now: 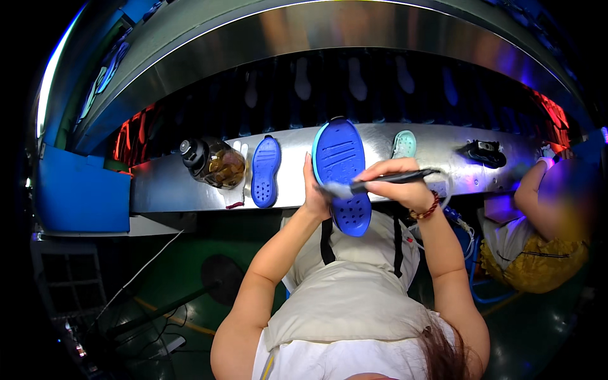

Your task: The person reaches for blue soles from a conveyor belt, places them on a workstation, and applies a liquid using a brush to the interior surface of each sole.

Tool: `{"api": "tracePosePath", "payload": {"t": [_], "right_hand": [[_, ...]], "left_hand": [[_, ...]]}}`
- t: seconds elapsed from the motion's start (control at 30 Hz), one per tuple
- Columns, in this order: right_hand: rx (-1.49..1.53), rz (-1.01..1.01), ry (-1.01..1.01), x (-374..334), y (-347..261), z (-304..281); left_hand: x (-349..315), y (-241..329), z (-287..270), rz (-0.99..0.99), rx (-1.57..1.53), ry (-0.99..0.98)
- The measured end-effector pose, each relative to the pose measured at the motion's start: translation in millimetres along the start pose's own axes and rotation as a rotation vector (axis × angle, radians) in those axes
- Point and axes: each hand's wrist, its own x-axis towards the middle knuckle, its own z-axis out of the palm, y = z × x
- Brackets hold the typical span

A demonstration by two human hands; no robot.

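Observation:
My left hand [315, 195] grips the left edge of a blue shoe sole [341, 151] with a light turquoise rim, tilted up over the bench's front edge. In my right hand [405, 185] is a brush [339, 189] with a black handle, its pale bristles blurred against the sole's middle, just above a group of small holes. Left of my left hand, a second blue sole [265, 172] lies on the metal bench. A small mint-green sole-shaped piece [404, 144] lies beyond my right hand. The fingers of my left hand behind the sole are hidden.
A dark-lidded jar [221, 166] stands on the bench [164, 190] at left, beside a white cloth-like item [235, 197]. Rightward lies a black object [486, 153]. Several soles hang or stand in the dark opening behind. A co-worker's arm [531, 190] is at far right.

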Motion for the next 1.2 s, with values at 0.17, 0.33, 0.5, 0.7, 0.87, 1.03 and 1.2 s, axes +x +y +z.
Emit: {"api": "tracePosePath", "payload": {"t": [0.17, 0.33, 0.5, 0.7, 0.87, 1.03, 1.2], "right_hand": [[-0.09, -0.03, 0.185, 2.8, -5.6, -3.1], [0.056, -0.128, -0.086, -5.2, -9.5, -4.5], [-0.235, -0.19, 0.026, 0.1, -8.4, -6.2], [0.112, -0.162, -0.084, -6.9, -9.6, -5.8], [-0.251, -0.261, -0.133, -9.5, -10.1, -2.0], [-0.111, -0.108, 0.08, -14.0, -4.7, -8.5], [-0.033, -0.184, -0.194, -15.5, 0.2, -8.3]], "left_hand": [[-0.2, 3.7, -10.4, -0.002, 0.195, -0.369], [1.1, 10.9, -4.9, 0.136, 0.187, -0.422], [4.6, 14.8, 5.2, 0.258, 0.216, -0.321], [7.7, 25.1, 5.6, 0.294, 0.023, -0.444], [10.5, 34.0, 5.4, 0.379, 0.024, -0.427], [6.8, 37.6, 15.2, 0.352, -0.044, -0.392], [6.0, 46.1, 13.5, 0.359, 0.019, -0.38]]}}
